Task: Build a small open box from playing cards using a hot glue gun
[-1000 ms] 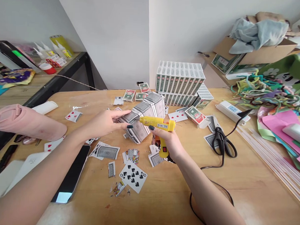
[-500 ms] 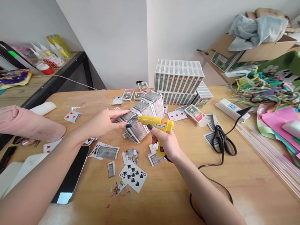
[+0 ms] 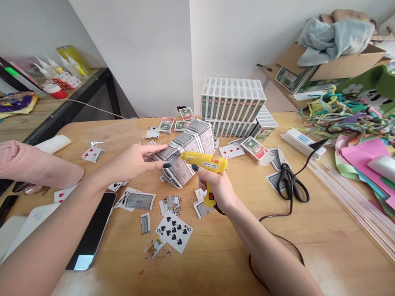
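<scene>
A box-like structure built of grey-backed playing cards [image 3: 187, 158] is tilted over the middle of the table. My left hand [image 3: 141, 161] grips its left end, thumb below and fingers on top. In my right hand [image 3: 217, 185] is a yellow hot glue gun [image 3: 205, 162], held by its handle. The gun's nozzle points left and meets the card structure close to my left thumb; whether glue is coming out is too small to see. Below lie a nine of spades [image 3: 174, 231], a face-down card [image 3: 139, 201] and several cut card pieces [image 3: 171, 204].
Stacked card packs [image 3: 231, 99] stand at the back. To the right are black scissors [image 3: 291, 181], a power strip [image 3: 303, 142], clear glue sticks [image 3: 357, 209] and the gun's black cord [image 3: 291, 207]. A phone [image 3: 95, 231] and a pink roll [image 3: 38, 164] lie on the left.
The whole view has shifted slightly, so everything appears a little further left. Both hands keep their holds, and the glue gun stays against the card structure.
</scene>
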### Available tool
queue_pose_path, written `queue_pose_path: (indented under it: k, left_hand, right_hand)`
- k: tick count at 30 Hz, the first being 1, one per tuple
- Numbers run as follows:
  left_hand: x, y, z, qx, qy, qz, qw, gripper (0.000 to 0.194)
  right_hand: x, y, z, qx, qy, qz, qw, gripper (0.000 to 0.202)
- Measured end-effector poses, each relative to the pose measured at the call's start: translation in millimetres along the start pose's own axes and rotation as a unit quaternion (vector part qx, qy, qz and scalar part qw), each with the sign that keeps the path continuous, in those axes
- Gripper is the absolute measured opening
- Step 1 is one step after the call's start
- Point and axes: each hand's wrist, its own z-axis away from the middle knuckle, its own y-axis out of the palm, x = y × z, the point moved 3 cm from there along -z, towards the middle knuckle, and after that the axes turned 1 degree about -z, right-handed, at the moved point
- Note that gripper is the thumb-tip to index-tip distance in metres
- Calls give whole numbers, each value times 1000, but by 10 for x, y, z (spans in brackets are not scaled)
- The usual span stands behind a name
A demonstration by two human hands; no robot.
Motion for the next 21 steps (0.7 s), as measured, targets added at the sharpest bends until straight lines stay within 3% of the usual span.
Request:
queue_pose_path:
  k: [9,13,17,21]
  left_hand:
    - [-19,-1,17,5,-2,6,1000,68]
    - [-27,-1,26,-3,1,13,1000,67]
    - [-26,27,27,-2,4,33,999,68]
    - [-29,45,18,-5,9,38,999,71]
  right_hand:
    - [-79,34,22,-36,16,-25,999,35]
    - [-176,160,70,-53,33,-144,988,36]
    - [-242,320,110,-9,99,-290,952,40]
    - [-159,359,136,32,110,-327,938,46]
